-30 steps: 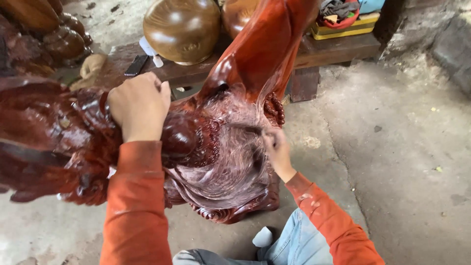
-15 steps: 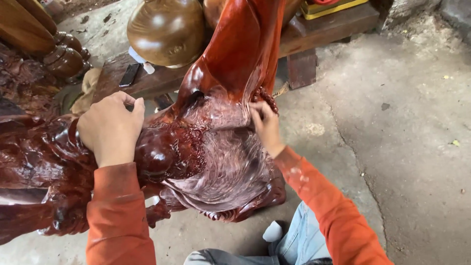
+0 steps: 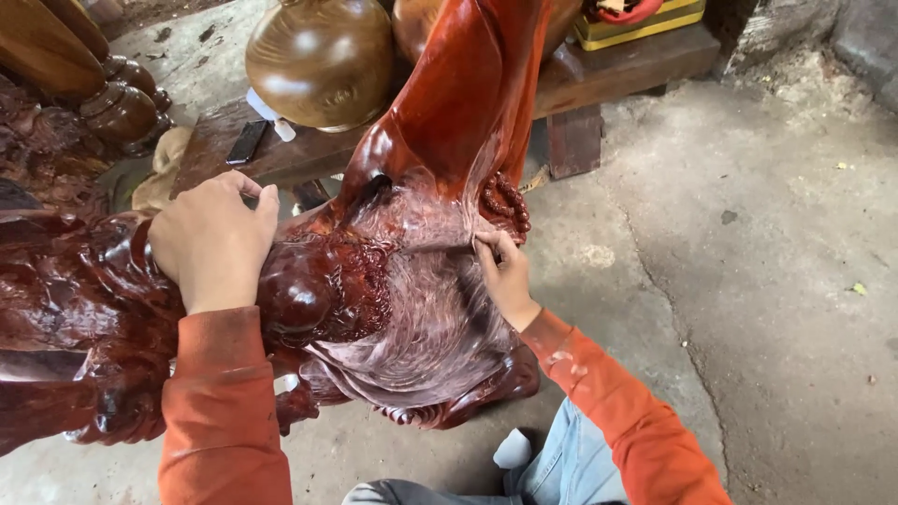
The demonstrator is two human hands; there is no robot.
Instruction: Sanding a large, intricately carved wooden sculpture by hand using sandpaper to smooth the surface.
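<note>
Carving: a large red-brown glossy wooden carving [image 3: 393, 281] lies tilted on the concrete floor [image 3: 767, 309], its tall smooth part rising toward the bench behind it
Left hand: the left hand [image 3: 213, 245] rests on the dark knobbly top of the carving, left of its round polished boss, fingers curled over the ridge in a bracing hold
Right hand: the right hand [image 3: 505, 271] presses against the paler, finely grooved area on the carving's right flank, just below the carved beads [image 3: 505, 204]; fingers are pinched together, and whether they hold a small scrap of something I cannot tell
Handling: the carving looks heavy, stiff and solid; the lacquered surfaces seem slippery, while thin curls and beads seem fragile
Where to hold: the thick rounded masses on top and the heavy lower rim look like safe places, not the fine scrollwork
Behind the carving: a low wooden bench [image 3: 617, 70] carries a round polished wooden vessel [image 3: 320, 58] and a dark flat slab-like object [image 3: 247, 142]
Below the carving: the person's jeans-clad knee [image 3: 571, 458]
</note>
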